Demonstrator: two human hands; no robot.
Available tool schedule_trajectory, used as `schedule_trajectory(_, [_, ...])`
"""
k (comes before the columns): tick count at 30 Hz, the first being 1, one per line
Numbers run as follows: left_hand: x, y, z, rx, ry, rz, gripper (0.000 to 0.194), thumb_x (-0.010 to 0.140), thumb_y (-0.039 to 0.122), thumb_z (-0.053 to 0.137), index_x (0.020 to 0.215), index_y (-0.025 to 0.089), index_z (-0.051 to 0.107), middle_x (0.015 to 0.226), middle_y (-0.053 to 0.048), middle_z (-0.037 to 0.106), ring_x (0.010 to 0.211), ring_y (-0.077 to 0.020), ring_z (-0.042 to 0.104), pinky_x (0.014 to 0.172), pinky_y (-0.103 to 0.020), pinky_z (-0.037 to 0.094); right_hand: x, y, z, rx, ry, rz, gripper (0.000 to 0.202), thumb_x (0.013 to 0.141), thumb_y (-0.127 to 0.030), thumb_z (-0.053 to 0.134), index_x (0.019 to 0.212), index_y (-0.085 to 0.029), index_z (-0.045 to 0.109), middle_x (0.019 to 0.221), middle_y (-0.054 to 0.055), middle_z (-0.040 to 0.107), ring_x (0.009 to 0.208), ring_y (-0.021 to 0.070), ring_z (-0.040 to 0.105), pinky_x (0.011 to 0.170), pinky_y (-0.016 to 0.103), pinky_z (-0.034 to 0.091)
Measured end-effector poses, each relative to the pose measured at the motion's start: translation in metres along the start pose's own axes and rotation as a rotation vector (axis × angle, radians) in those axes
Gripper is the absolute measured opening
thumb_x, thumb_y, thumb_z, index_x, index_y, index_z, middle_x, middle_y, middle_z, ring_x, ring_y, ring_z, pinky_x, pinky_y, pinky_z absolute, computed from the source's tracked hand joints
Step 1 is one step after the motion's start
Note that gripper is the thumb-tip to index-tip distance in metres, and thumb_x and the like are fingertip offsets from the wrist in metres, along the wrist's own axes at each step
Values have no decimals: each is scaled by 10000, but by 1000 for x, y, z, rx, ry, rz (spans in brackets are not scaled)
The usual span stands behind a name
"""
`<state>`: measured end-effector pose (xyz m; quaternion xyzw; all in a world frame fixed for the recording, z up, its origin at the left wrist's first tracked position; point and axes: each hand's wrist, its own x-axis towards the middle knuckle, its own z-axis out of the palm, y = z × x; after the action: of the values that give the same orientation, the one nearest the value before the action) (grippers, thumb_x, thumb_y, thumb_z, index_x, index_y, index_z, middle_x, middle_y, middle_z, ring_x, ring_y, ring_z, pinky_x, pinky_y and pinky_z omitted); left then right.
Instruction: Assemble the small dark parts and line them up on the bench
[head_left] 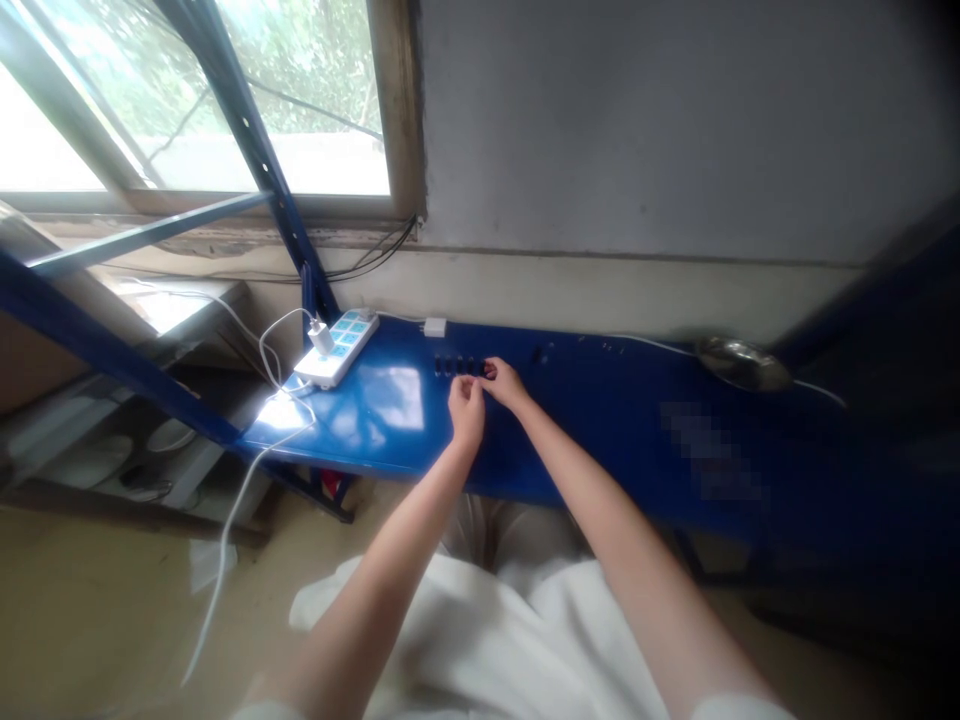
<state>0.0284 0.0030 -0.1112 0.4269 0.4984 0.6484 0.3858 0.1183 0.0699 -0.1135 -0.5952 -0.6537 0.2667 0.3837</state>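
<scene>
Several small dark pieces [448, 366] stand in a short row on the blue table [600, 430], near its back edge. My left hand [466, 402] is closed, fingertips pinched together, just in front of the row. Touching or nearly touching it, my right hand [504, 382] is also closed, at the right end of the row. A dark bit shows by the right fingertips; whether it is held is unclear. What the left fingers pinch, if anything, is too small to make out. Another small dark piece [536, 355] lies to the right of my hands.
A white power strip [337, 350] with a plugged-in charger and white cables lies at the table's left end. A white adapter [435, 327] is at the back edge. To the right is a shiny metal dish [742, 363]. A blue frame post [255, 130] rises at the left.
</scene>
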Motion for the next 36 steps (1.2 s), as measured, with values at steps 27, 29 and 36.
schedule_trajectory(27, [-4, 5, -1, 55, -88, 64, 176, 779, 351, 550, 804, 177, 538, 652, 10, 515, 628, -105, 497, 613, -217, 400, -38, -6, -16, 88, 348, -126, 335, 786, -237, 490, 1081, -173, 636, 932, 82, 620, 773, 157, 588, 773, 288, 484])
schedule_trajectory(29, [-5, 6, 0, 69, -129, 87, 208, 773, 377, 565, 825, 175, 552, 629, 15, 506, 604, -100, 490, 601, -213, 398, -50, -4, -21, 64, 407, -145, 345, 812, -244, 459, 1105, -180, 629, 935, 84, 613, 826, 159, 586, 800, 282, 474])
schedule_trajectory(36, [-8, 10, 0, 72, -275, 182, 379, 792, 433, 542, 1070, 176, 566, 625, 3, 539, 601, -107, 539, 557, -205, 423, -65, 6, -21, -6, 530, -284, 339, 827, -164, 412, 1040, -227, 667, 869, 56, 577, 811, 135, 564, 741, 254, 475])
